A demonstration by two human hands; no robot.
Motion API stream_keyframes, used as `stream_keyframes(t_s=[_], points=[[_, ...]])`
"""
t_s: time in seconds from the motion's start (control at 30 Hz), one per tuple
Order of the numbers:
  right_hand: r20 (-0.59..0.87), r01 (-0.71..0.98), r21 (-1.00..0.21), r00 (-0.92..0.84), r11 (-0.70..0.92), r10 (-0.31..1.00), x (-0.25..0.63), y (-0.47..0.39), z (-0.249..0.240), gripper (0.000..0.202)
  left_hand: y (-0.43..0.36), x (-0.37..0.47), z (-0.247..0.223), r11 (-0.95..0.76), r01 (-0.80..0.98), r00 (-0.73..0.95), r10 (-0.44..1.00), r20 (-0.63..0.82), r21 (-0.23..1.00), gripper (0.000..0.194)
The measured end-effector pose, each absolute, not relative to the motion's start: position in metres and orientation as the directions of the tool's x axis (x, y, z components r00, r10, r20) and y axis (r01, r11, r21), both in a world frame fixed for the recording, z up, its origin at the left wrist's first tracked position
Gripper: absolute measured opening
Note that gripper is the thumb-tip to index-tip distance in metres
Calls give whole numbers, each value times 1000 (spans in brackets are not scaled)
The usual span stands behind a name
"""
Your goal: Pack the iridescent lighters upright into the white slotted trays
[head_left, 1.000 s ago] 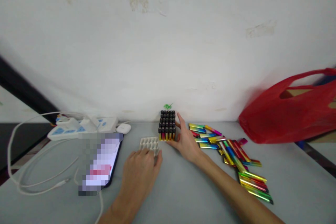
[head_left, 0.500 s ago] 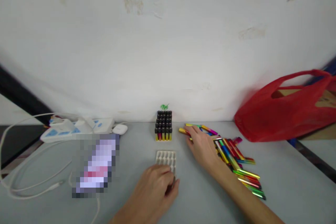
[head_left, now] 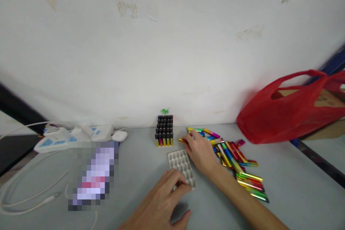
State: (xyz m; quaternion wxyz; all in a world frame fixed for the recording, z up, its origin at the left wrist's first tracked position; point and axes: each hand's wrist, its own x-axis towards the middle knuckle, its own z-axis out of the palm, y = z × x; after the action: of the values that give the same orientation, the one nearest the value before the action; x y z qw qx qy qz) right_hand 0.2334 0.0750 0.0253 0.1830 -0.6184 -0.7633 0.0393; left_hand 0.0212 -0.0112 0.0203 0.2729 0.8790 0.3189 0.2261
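My left hand [head_left: 167, 197] rests at the near left of a pale tray [head_left: 181, 165] with rows of small round hollows. Its fingertips touch the tray's near part, and the thumb stands apart from the fingers. My right hand [head_left: 201, 151] reaches to the left end of a pile of shiny metallic tubes [head_left: 234, 154] in gold, red, green, blue and purple. Its fingers are bent around a gold-and-red tube [head_left: 182, 140], whose end sticks out to the left; the grip itself is partly hidden. Behind the tray, black-capped tubes [head_left: 164, 129] stand upright in tight rows.
At the left lie a white power strip [head_left: 75, 138] with plugs, a white charger [head_left: 119, 136], loose cables and a blurred-out phone [head_left: 94, 176]. A red bag [head_left: 280, 115] with cardboard in it leans at the right by the white wall [head_left: 172, 43].
The tray has shifted right and turned at an angle. My left hand's thumb has spread away from its fingers. My right hand has drawn slightly back, with its fingers around the gold-and-red tube.
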Motion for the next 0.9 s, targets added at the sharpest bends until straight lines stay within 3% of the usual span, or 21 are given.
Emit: stream_keyframes(t_s=[0.2, 0.3, 0.43, 0.63, 0.9], points=[[386, 814, -507, -80, 284, 919, 257, 63, 27, 11, -13, 18, 16, -738, 324, 757, 578, 306, 592, 32], [393, 701, -653, -10, 287, 919, 264, 50, 21, 13, -12, 19, 18, -755, 315, 743, 573, 345, 576, 42], [340, 489, -826, 38, 279, 940, 267, 33, 12, 21, 0, 15, 19, -736, 471, 618, 668, 414, 486, 57], [302, 594, -757, -48, 271, 952, 268, 25, 12, 32, 31, 2, 5, -600, 672, 393, 786, 477, 434, 35], [365, 605, -731, -42, 315, 930, 261, 19, 18, 34, 41, -4, -2, -580, 735, 419, 795, 438, 350, 32]])
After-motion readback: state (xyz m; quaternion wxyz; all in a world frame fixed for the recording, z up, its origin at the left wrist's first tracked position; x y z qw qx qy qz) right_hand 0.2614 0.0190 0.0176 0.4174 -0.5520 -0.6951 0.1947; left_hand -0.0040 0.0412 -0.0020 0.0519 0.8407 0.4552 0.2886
